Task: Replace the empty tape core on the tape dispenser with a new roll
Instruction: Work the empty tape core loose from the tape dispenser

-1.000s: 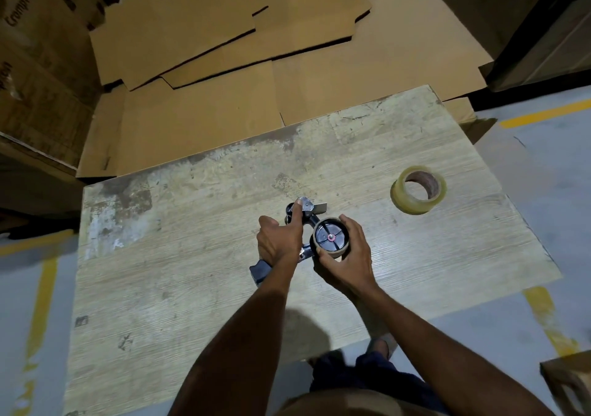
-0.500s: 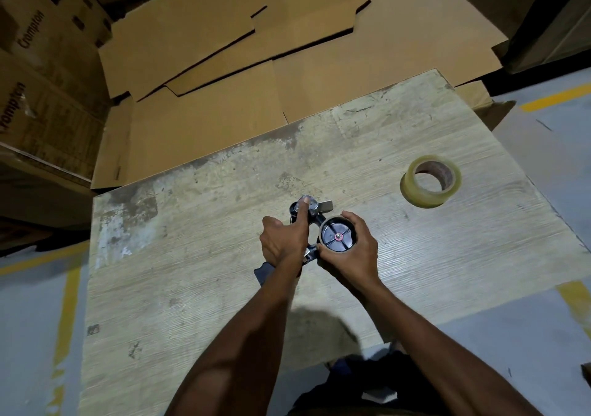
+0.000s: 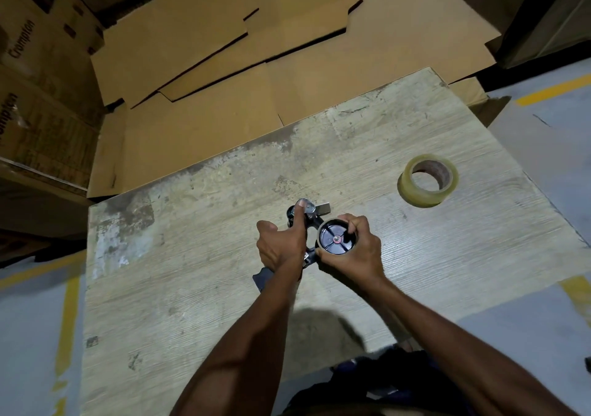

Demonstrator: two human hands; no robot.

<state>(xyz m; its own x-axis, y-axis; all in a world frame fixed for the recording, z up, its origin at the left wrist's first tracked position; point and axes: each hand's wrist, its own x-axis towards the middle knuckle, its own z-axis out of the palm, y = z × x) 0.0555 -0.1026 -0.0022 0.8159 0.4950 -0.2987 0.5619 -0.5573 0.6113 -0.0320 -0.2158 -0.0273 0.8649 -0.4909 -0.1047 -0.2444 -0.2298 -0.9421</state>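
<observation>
I am gripping the grey metal tape dispenser [image 3: 309, 211] in my left hand [image 3: 281, 246] above the worn wooden table [image 3: 192, 287]. My right hand [image 3: 355, 252] is curling round its pale empty core [image 3: 320, 250]. The clear new tape roll [image 3: 428, 179] is lying well apart, rightward.

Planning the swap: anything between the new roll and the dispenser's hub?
Yes. The core sits on the hub, gripped by the right hand; the left hand holds the dispenser. The roll lies apart on the table, with nothing else visible between.
</observation>
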